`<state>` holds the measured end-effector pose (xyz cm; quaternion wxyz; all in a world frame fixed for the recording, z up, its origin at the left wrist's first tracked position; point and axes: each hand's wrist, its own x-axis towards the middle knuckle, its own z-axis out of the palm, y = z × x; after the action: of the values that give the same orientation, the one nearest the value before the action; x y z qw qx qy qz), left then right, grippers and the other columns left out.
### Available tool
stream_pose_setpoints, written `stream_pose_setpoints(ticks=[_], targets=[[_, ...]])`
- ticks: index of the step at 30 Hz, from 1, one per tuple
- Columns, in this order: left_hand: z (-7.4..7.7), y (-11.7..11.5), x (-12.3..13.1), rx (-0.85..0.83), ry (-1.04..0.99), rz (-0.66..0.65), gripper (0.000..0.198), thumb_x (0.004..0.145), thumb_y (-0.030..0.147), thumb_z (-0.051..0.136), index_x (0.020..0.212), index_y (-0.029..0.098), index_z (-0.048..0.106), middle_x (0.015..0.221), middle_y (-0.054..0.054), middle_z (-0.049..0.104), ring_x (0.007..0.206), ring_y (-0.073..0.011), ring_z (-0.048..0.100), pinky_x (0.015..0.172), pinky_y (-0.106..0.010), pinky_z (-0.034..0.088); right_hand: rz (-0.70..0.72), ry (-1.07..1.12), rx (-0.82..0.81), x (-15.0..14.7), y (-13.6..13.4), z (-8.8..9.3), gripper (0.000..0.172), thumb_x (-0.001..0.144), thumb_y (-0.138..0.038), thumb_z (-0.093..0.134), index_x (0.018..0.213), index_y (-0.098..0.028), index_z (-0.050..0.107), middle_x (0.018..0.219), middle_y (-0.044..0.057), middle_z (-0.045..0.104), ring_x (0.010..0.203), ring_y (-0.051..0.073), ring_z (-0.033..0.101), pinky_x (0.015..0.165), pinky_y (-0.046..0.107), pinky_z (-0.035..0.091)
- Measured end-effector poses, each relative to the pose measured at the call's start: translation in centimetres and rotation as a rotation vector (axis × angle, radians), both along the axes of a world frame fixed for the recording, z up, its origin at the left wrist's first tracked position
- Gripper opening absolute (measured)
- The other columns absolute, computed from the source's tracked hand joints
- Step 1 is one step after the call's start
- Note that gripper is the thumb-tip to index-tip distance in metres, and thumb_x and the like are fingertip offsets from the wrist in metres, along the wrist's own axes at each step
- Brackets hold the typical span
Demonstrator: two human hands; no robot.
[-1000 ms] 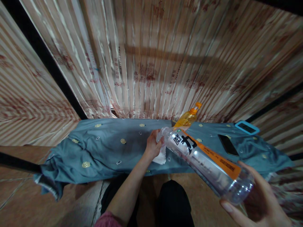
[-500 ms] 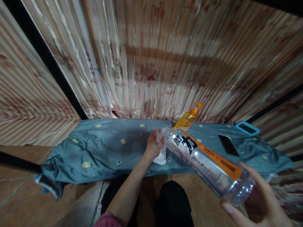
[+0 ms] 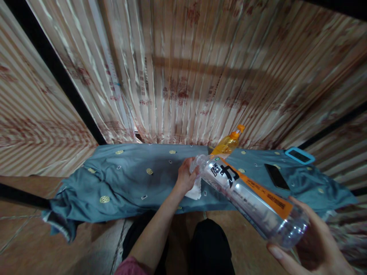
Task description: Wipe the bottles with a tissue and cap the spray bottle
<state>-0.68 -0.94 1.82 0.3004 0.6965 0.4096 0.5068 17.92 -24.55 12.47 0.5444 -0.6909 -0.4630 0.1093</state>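
Note:
My right hand [image 3: 315, 244] grips a large clear plastic drink bottle [image 3: 246, 194] round its base. The bottle has an orange and silver label with black characters; its uncapped neck tilts down to the left. At that neck, my left hand [image 3: 187, 176] is closed, fingers curled round something clear that the bottle and fingers mostly hide. Just below the left hand a piece of white tissue or cloth [image 3: 194, 192] shows. Behind the bottle's neck stands an orange dish-soap-like pump bottle [image 3: 226, 145], its lower part covered from view.
A grey-blue patterned cloth [image 3: 132, 179] covers the narrow bench. On its right side lie a black phone [image 3: 276, 176] and a blue-framed device [image 3: 299, 155]. A striped curtain [image 3: 177, 84] hangs behind, with black poles [image 3: 57, 72] on both sides. My knees [image 3: 210, 244] are below.

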Motion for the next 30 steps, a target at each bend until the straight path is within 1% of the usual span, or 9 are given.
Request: stream_pose_setpoints(ticks=[3, 8, 12, 17, 21, 26, 30], targets=[[0.0, 0.0, -0.01, 0.0, -0.004, -0.001, 0.034, 0.099, 0.048, 0.053, 0.107, 0.019, 0.069, 0.111, -0.012, 0.076, 0.107, -0.0297, 0.071, 0.096, -0.043, 0.056, -0.004, 0.0, -0.008, 0.05, 0.02, -0.03, 0.099, 0.072, -0.061, 0.086, 0.156, -0.023, 0.049, 0.151, 0.013, 0.06, 0.121, 0.027, 0.072, 0.101, 0.026, 0.056], [0.08, -0.02, -0.01, -0.001, -0.013, -0.011, 0.035, 0.098, 0.051, 0.054, 0.106, 0.02, 0.069, 0.109, -0.012, 0.076, 0.106, -0.0299, 0.072, 0.095, -0.043, 0.056, -0.006, 0.016, -0.007, 0.04, 0.03, -0.04, 0.098, 0.071, -0.058, 0.087, 0.156, -0.025, 0.05, 0.151, 0.01, 0.06, 0.13, 0.027, 0.067, 0.105, 0.025, 0.052], [0.09, -0.02, 0.04, -0.017, -0.008, 0.004, 0.035, 0.098, 0.053, 0.055, 0.104, 0.021, 0.069, 0.107, -0.011, 0.076, 0.105, -0.0289, 0.071, 0.095, -0.042, 0.056, 0.004, 0.015, -0.001, 0.04, -0.03, -0.07, 0.097, 0.072, -0.057, 0.087, 0.156, -0.025, 0.05, 0.154, 0.011, 0.058, 0.131, 0.029, 0.066, 0.106, 0.029, 0.053], [0.01, 0.0, 0.01, -0.007, -0.014, -0.004, 0.036, 0.098, 0.051, 0.054, 0.105, 0.02, 0.07, 0.107, -0.012, 0.076, 0.104, -0.0293, 0.071, 0.094, -0.042, 0.056, 0.001, -0.012, -0.004, 0.11, -0.03, -0.05, 0.095, 0.073, -0.058, 0.086, 0.156, -0.025, 0.05, 0.151, 0.011, 0.06, 0.127, 0.028, 0.069, 0.103, 0.027, 0.055], [-0.02, 0.04, 0.0, -0.01, -0.018, -0.003, 0.036, 0.098, 0.052, 0.055, 0.107, 0.02, 0.069, 0.11, -0.012, 0.076, 0.106, -0.0292, 0.071, 0.096, -0.042, 0.056, 0.001, -0.02, 0.007, 0.09, 0.05, -0.01, 0.094, 0.073, -0.058, 0.086, 0.154, -0.027, 0.052, 0.15, 0.01, 0.061, 0.124, 0.025, 0.07, 0.099, 0.022, 0.056], [0.02, 0.01, 0.05, -0.023, -0.018, 0.008, 0.036, 0.098, 0.052, 0.056, 0.107, 0.02, 0.07, 0.109, -0.011, 0.076, 0.106, -0.0289, 0.071, 0.096, -0.042, 0.056, 0.003, -0.005, -0.01, 0.28, -0.01, -0.2, 0.098, 0.072, -0.059, 0.087, 0.156, -0.026, 0.049, 0.152, 0.012, 0.06, 0.129, 0.03, 0.067, 0.104, 0.029, 0.054], [0.1, -0.02, -0.01, -0.02, -0.01, -0.006, 0.034, 0.099, 0.05, 0.056, 0.106, 0.02, 0.07, 0.109, -0.011, 0.077, 0.107, -0.0291, 0.071, 0.097, -0.043, 0.056, 0.015, 0.009, -0.018, 0.49, -0.12, -0.39, 0.099, 0.072, -0.058, 0.087, 0.157, -0.025, 0.048, 0.153, 0.012, 0.058, 0.129, 0.03, 0.067, 0.106, 0.029, 0.053]])
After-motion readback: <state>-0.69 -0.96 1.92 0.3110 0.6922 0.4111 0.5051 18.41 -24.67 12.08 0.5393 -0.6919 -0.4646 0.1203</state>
